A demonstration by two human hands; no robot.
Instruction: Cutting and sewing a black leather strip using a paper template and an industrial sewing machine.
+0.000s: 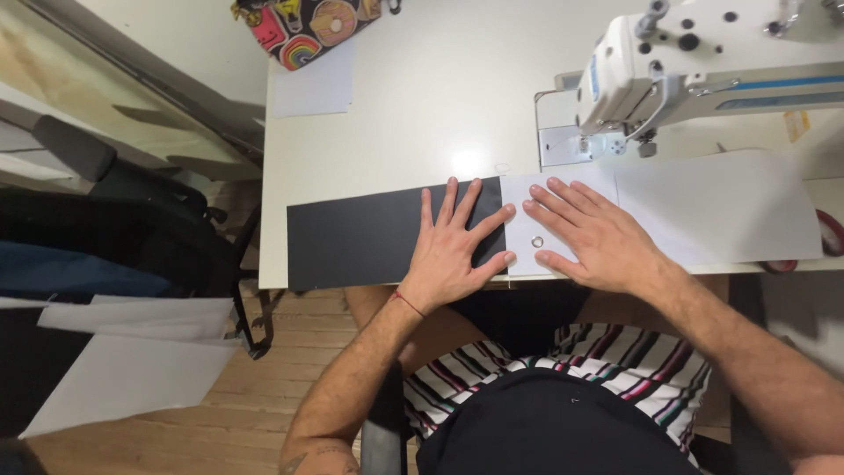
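Note:
A long black sheet [352,239] lies flat along the front edge of the white table [422,97]. My left hand [455,248] rests on its right end, palm down, fingers spread. A white sheet [721,207] joins it on the right and runs under the sewing machine. My right hand [589,233] presses flat on the white sheet's left end, fingers spread. A small metal ring [537,241] sits on the white sheet between my two hands. Neither hand grips anything.
A white sewing machine [694,62] stands at the table's back right. A colourful patterned bag [303,26] and a white paper [312,88] lie at the back left. A black chair [132,211] and white sheets [132,361] are on the wooden floor, left.

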